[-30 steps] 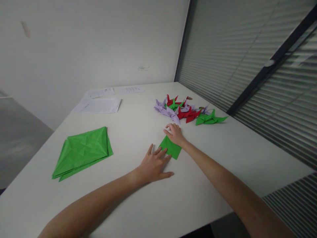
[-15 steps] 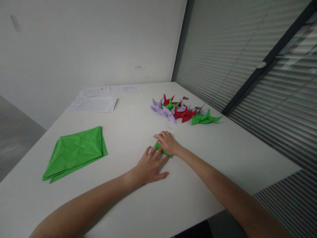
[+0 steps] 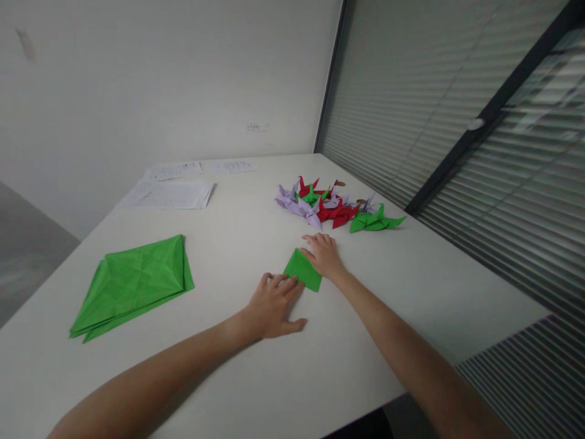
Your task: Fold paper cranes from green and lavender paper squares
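Observation:
A small folded piece of green origami paper point(image 3: 303, 269) lies flat on the white table between my hands. My left hand point(image 3: 276, 305) rests with its fingers spread, the fingertips on the paper's near-left edge and the thumb out on the table. At the paper's right side is my right hand point(image 3: 325, 255), its thumb at the far corner and its other fingers stretched beyond the paper. Neither hand is wrapped around anything.
Larger creased green sheets point(image 3: 137, 277) are stacked at the left. Folded paper figures in purple, red and green point(image 3: 338, 207) are grouped at the far right. Printed papers point(image 3: 176, 194) lie at the back left. Window blinds point(image 3: 411, 110) line the right side.
My right hand has slid right and a little away across the green paper, uncovering most of it. My left hand stays at the near edge. The view has shifted slightly.

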Demonstrator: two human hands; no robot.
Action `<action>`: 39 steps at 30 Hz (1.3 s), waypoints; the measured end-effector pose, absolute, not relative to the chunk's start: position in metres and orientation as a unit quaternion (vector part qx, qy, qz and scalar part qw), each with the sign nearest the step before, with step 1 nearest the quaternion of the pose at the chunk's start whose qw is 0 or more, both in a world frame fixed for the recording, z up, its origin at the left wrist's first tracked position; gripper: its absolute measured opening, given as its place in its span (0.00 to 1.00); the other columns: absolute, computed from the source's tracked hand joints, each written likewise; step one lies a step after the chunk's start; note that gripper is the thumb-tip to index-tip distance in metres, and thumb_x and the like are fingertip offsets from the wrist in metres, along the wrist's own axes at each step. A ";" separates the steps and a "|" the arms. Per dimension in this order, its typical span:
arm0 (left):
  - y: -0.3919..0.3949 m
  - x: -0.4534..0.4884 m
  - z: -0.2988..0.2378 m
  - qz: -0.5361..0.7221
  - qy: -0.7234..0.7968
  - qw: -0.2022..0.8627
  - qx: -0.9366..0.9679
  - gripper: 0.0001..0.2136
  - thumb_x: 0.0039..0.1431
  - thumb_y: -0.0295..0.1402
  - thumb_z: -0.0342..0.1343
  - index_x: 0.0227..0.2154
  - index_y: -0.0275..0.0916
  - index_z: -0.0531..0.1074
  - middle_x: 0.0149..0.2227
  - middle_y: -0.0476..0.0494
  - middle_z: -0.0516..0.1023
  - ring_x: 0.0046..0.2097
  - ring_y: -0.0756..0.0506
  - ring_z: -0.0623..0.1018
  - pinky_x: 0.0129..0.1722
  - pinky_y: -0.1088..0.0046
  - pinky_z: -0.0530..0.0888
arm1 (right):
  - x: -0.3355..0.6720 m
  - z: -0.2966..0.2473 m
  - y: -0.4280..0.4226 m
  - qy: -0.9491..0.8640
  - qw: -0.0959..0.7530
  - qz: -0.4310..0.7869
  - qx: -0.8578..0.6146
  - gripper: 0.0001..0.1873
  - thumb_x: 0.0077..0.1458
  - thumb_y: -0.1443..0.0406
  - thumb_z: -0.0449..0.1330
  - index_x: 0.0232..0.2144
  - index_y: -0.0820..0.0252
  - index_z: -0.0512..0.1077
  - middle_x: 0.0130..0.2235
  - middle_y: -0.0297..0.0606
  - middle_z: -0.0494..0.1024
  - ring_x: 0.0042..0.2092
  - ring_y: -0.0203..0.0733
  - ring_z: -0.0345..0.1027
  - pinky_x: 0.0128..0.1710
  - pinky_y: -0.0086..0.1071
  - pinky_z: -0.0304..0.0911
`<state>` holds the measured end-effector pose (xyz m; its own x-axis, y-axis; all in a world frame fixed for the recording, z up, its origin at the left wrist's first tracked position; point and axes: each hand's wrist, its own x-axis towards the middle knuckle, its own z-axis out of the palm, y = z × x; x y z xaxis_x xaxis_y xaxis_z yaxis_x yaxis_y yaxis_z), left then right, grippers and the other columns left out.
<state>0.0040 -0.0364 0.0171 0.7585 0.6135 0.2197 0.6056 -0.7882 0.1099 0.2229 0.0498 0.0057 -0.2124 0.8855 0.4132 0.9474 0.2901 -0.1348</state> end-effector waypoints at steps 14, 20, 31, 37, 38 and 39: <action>-0.040 0.007 0.023 0.114 0.368 -0.008 0.923 0.35 0.56 0.58 0.47 0.56 0.34 0.66 0.51 0.33 0.70 0.49 0.35 0.68 0.50 0.54 0.63 | 0.218 0.026 -0.032 -0.894 0.122 -0.010 -0.432 0.16 0.62 0.60 0.55 0.49 0.57 0.74 0.47 0.44 0.76 0.52 0.51 0.64 0.50 0.46 0.57; -0.042 0.007 0.023 0.103 0.383 -0.041 0.917 0.35 0.56 0.59 0.45 0.51 0.30 0.71 0.46 0.31 0.72 0.47 0.34 0.70 0.53 0.52 0.63 | 0.232 0.020 -0.044 -0.881 0.115 -0.021 -0.458 0.22 0.61 0.53 0.54 0.54 0.55 0.70 0.51 0.44 0.75 0.56 0.55 0.58 0.53 0.49 0.53; -0.041 0.008 0.015 0.157 0.352 -0.078 0.920 0.30 0.61 0.51 0.45 0.53 0.28 0.70 0.56 0.29 0.69 0.60 0.33 0.65 0.64 0.50 0.54 | 0.226 0.021 -0.039 -0.867 0.163 0.073 -0.466 0.21 0.65 0.56 0.49 0.51 0.58 0.73 0.46 0.46 0.73 0.52 0.49 0.62 0.51 0.46 0.53; -0.033 0.005 0.011 0.134 0.347 -0.015 0.928 0.29 0.60 0.46 0.49 0.56 0.28 0.66 0.58 0.27 0.69 0.60 0.32 0.67 0.62 0.51 0.60 | 0.201 0.027 -0.035 -0.848 0.171 0.151 -0.479 0.23 0.68 0.59 0.42 0.41 0.58 0.76 0.40 0.42 0.73 0.46 0.45 0.64 0.46 0.42 0.57; -0.033 0.005 0.011 0.132 0.356 -0.011 0.925 0.28 0.60 0.46 0.49 0.56 0.29 0.66 0.57 0.27 0.69 0.60 0.31 0.68 0.61 0.50 0.61 | 0.200 0.026 -0.036 -0.850 0.173 0.152 -0.473 0.22 0.68 0.58 0.43 0.42 0.58 0.76 0.41 0.43 0.73 0.46 0.46 0.64 0.47 0.43 0.57; -0.033 0.005 0.011 0.130 0.362 -0.007 0.923 0.28 0.60 0.46 0.49 0.56 0.30 0.66 0.57 0.28 0.70 0.60 0.31 0.68 0.60 0.48 0.62 | 0.200 0.026 -0.037 -0.855 0.174 0.147 -0.467 0.22 0.67 0.56 0.45 0.44 0.58 0.76 0.42 0.44 0.73 0.47 0.47 0.63 0.48 0.43 0.57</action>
